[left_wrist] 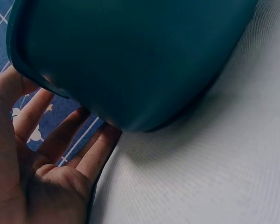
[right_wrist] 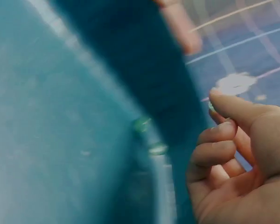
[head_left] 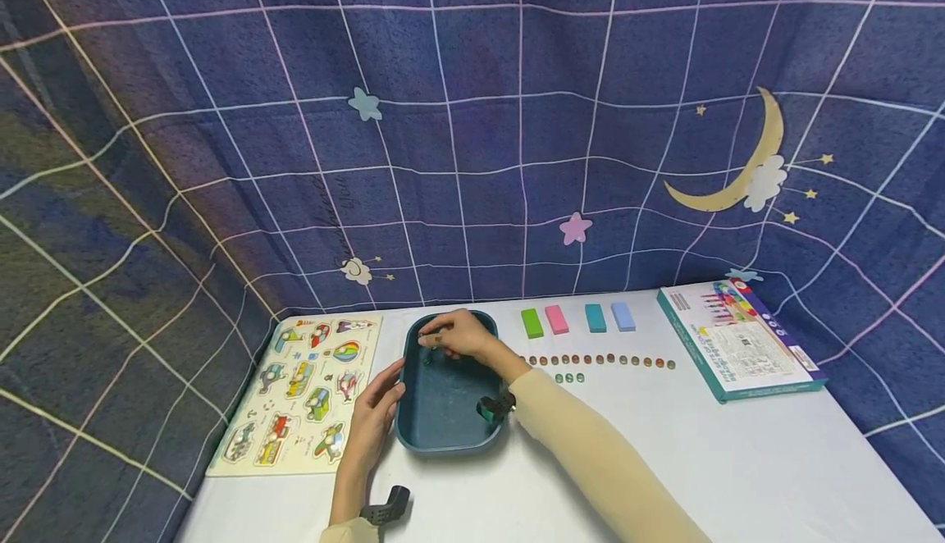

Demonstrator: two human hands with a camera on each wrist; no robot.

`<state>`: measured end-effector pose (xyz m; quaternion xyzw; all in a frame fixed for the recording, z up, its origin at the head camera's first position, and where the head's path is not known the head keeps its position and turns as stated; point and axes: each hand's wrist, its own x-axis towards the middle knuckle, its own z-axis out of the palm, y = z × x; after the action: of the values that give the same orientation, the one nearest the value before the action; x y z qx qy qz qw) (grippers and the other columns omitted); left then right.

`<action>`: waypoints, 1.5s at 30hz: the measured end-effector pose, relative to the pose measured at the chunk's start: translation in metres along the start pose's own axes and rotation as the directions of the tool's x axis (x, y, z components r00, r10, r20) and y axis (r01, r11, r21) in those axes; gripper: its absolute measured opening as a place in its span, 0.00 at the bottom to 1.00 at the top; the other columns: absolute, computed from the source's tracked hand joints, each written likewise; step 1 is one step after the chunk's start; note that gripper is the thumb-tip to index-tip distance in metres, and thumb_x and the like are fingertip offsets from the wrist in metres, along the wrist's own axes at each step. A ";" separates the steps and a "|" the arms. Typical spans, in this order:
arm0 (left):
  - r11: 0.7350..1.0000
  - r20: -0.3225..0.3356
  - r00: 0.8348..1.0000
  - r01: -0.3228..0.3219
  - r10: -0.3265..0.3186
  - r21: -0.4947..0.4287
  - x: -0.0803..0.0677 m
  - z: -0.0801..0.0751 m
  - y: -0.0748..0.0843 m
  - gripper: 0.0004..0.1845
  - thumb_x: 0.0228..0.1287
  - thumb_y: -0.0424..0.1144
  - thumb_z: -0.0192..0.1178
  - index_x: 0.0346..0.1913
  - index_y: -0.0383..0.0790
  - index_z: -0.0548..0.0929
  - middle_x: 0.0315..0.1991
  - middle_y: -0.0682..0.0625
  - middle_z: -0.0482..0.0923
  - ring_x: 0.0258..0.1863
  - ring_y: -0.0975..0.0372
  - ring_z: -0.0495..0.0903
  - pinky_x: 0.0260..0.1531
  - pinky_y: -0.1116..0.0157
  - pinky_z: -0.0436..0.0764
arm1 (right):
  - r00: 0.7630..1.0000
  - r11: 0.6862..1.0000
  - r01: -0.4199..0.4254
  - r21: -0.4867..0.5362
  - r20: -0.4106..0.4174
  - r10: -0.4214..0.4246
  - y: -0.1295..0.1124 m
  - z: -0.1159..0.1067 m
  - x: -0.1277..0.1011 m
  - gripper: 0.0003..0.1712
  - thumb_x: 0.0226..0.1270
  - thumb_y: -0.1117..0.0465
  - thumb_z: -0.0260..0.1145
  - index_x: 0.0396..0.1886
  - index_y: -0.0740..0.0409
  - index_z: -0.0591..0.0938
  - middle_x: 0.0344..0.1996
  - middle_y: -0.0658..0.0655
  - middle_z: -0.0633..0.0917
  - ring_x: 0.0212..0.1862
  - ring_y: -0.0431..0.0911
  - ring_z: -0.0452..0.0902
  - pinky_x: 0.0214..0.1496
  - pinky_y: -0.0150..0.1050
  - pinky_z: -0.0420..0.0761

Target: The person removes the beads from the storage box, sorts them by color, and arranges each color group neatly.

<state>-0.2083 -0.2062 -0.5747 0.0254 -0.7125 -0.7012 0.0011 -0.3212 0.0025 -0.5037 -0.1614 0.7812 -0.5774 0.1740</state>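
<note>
A dark teal plastic tray [head_left: 446,436] stands on the white table. My left hand [head_left: 378,412] rests against the tray's left side; in the left wrist view its fairly straight fingers [left_wrist: 99,151] touch the outer wall. Over the tray's far left part, my right hand [head_left: 461,336] pinches a small green glass bead [right_wrist: 211,106] between thumb and forefinger, mostly covered by the fingertips. Two more green glass beads [right_wrist: 157,149] lie inside along the tray's bottom edge, blurred in the right wrist view.
Right of the tray runs a row of small reddish and green beads [head_left: 587,359], with three green ones [head_left: 569,378] below it. Behind them lie coloured blocks [head_left: 557,319]. A picture puzzle board [head_left: 295,395] is at left, a flat box [head_left: 741,342] at right. A curtain [head_left: 472,141] hangs behind.
</note>
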 end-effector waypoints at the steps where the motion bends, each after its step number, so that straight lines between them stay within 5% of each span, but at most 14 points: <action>1: 1.000 -0.001 1.000 0.001 -0.001 -0.001 0.000 0.001 0.000 0.26 0.78 0.38 0.59 0.76 0.44 0.75 0.78 0.43 0.71 0.66 0.74 0.75 0.61 0.80 0.77 | 1.000 1.000 0.015 0.021 0.008 -0.015 -0.003 -0.008 -0.005 0.15 0.68 0.58 0.76 0.52 0.57 0.91 0.12 0.47 0.75 0.15 0.39 0.66 0.21 0.33 0.69; 8: 1.000 -0.007 1.000 -0.004 0.004 0.010 0.001 0.004 0.001 0.26 0.77 0.39 0.61 0.74 0.46 0.77 0.77 0.46 0.72 0.65 0.76 0.76 0.62 0.80 0.77 | 0.995 0.995 0.101 -0.010 -0.014 -0.101 -0.001 -0.083 -0.070 0.21 0.72 0.56 0.73 0.59 0.61 0.87 0.16 0.46 0.75 0.18 0.40 0.66 0.23 0.34 0.67; 15: 1.000 -0.022 1.000 0.002 -0.002 0.016 0.004 0.001 0.004 0.26 0.76 0.39 0.61 0.74 0.46 0.77 0.77 0.45 0.73 0.64 0.76 0.76 0.61 0.80 0.77 | 0.986 0.999 -0.034 -0.010 -0.161 0.032 0.051 -0.141 -0.142 0.22 0.72 0.57 0.73 0.60 0.64 0.85 0.17 0.45 0.75 0.17 0.38 0.62 0.21 0.31 0.64; 21: 1.000 -0.022 1.000 0.007 -0.007 0.020 0.006 -0.002 0.005 0.26 0.77 0.38 0.60 0.75 0.46 0.76 0.78 0.45 0.72 0.65 0.74 0.76 0.61 0.80 0.77 | 0.953 0.981 -0.106 -0.165 -0.299 0.053 0.089 -0.159 -0.183 0.17 0.70 0.59 0.74 0.55 0.61 0.89 0.13 0.46 0.72 0.14 0.38 0.63 0.19 0.31 0.64; 35: 1.000 -0.034 0.999 0.025 -0.025 0.002 0.002 0.001 -0.001 0.26 0.77 0.38 0.60 0.75 0.45 0.76 0.78 0.45 0.72 0.65 0.75 0.76 0.62 0.80 0.76 | 0.948 0.922 -0.113 -0.371 -0.317 -0.011 0.115 -0.155 -0.191 0.15 0.67 0.61 0.75 0.51 0.61 0.91 0.14 0.48 0.78 0.08 0.35 0.64 0.17 0.31 0.67; 45: 1.000 -0.031 1.000 0.006 -0.006 0.014 0.000 0.001 0.000 0.26 0.77 0.38 0.60 0.75 0.44 0.76 0.77 0.44 0.72 0.65 0.74 0.76 0.62 0.80 0.77 | 0.947 0.924 -0.100 -0.369 -0.320 -0.025 0.106 -0.157 -0.194 0.15 0.66 0.61 0.76 0.52 0.58 0.91 0.17 0.48 0.79 0.13 0.36 0.65 0.18 0.31 0.65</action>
<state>-0.2081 -0.2055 -0.5743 0.0382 -0.7172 -0.6958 0.0097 -0.2266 0.2527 -0.5462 -0.0815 0.8990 -0.4297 0.0222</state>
